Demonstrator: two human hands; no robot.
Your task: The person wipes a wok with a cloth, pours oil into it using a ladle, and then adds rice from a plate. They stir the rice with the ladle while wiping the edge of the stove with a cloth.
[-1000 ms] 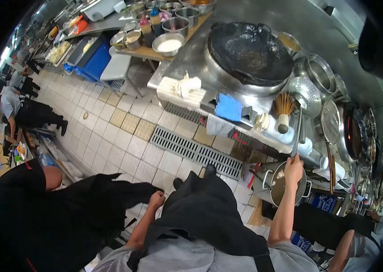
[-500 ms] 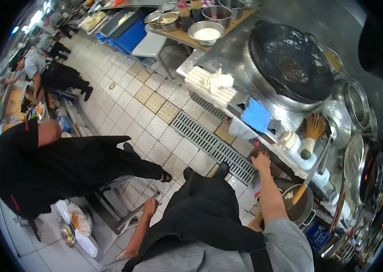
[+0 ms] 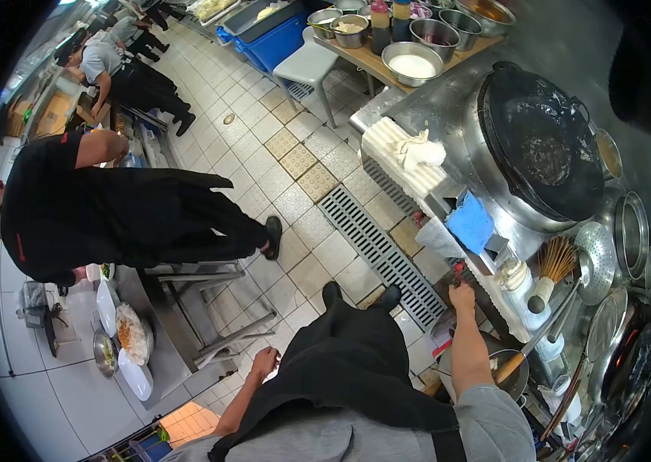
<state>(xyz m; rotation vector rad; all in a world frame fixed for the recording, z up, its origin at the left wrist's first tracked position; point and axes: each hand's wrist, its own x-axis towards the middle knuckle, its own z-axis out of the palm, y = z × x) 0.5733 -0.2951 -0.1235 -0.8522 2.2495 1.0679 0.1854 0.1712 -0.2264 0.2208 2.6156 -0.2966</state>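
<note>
On the right, my right hand (image 3: 461, 295) reaches to a red knob (image 3: 458, 271) on the front of the steel stove, its fingers closed round it. Lower left of my apron, my left hand (image 3: 266, 362) hangs over the floor beside the steel table, fingers curled; what they hold, if anything, is too small to tell. A large black wok (image 3: 545, 146) sits on the stove beyond my right hand. Between them a blue cloth (image 3: 470, 222) lies on the stove's edge, near a bamboo brush (image 3: 552, 266) and a perforated ladle (image 3: 595, 258).
A co-worker in black (image 3: 110, 208) stands at the left beside a steel table (image 3: 179, 339) with plates of food. Farther back, other people work at a counter. Bowls of ingredients and a white stool (image 3: 306, 65) are at the top. A floor grate (image 3: 375, 250) runs ahead of my feet.
The view has shifted, so the stove sits farther right. My right hand has closed at the red knob. The co-worker at the left has straightened and turned toward the counter.
</note>
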